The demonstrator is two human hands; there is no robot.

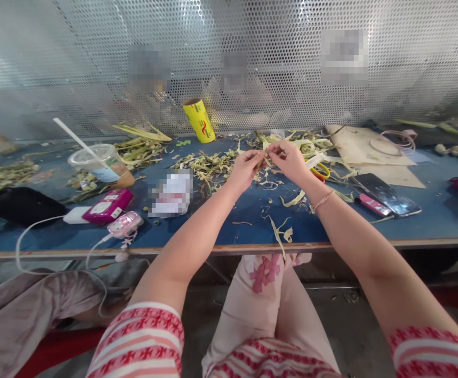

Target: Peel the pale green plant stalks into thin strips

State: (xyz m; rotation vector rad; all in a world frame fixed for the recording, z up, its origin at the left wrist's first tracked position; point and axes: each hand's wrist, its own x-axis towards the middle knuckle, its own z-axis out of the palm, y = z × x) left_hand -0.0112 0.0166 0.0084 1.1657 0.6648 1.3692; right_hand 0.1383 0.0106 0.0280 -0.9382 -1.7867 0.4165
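Observation:
My left hand (249, 167) and my right hand (286, 157) meet over the blue table (237, 231), fingers of both pinched together. Between the fingertips is something small and pale, too small to make out. Behind and left of them lies a heap of green-yellow plant scraps (209, 165). Pale leaf strips (311, 144) lie behind and right of my right hand. A yellow ring-shaped item (321, 170) shows beside my right wrist. Thin curled strips (280, 231) lie near the table's front edge.
A drink cup (101, 165) with a straw, purple device (108, 206), cable and black pouch (22, 205) are on the left. A yellow tube (199, 121) stands at the back by a perforated metal panel (284, 100). Phones (388, 194) and cardboard (366, 147) lie right. Another person's leg (35, 310) is lower left.

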